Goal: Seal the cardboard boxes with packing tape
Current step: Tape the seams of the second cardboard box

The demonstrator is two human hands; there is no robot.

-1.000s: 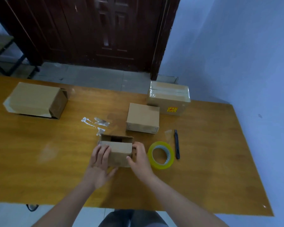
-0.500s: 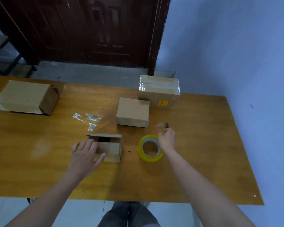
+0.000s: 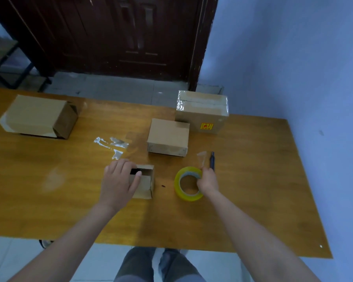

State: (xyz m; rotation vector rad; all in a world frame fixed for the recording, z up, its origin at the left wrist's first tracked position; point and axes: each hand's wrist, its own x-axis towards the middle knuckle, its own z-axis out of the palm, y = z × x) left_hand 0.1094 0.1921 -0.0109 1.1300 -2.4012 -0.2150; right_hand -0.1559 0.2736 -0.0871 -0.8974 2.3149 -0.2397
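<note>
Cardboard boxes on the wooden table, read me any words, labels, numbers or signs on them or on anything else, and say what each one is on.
Yellow sticker with red marks on the front of the taped brown cardboard box at the far side of the table: too small and blurred to read.
Flat closed cardboard box, near face: a few faint marks, unreadable.
Small open cardboard box, long cardboard box, yellow roll of packing tape: no text visible.

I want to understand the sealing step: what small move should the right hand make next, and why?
Probably draw the clear tape end from the yellow roll of packing tape toward the small open cardboard box. The right hand already pinches that end, and the left hand rests on the box, whose top shows a dark gap.
</note>
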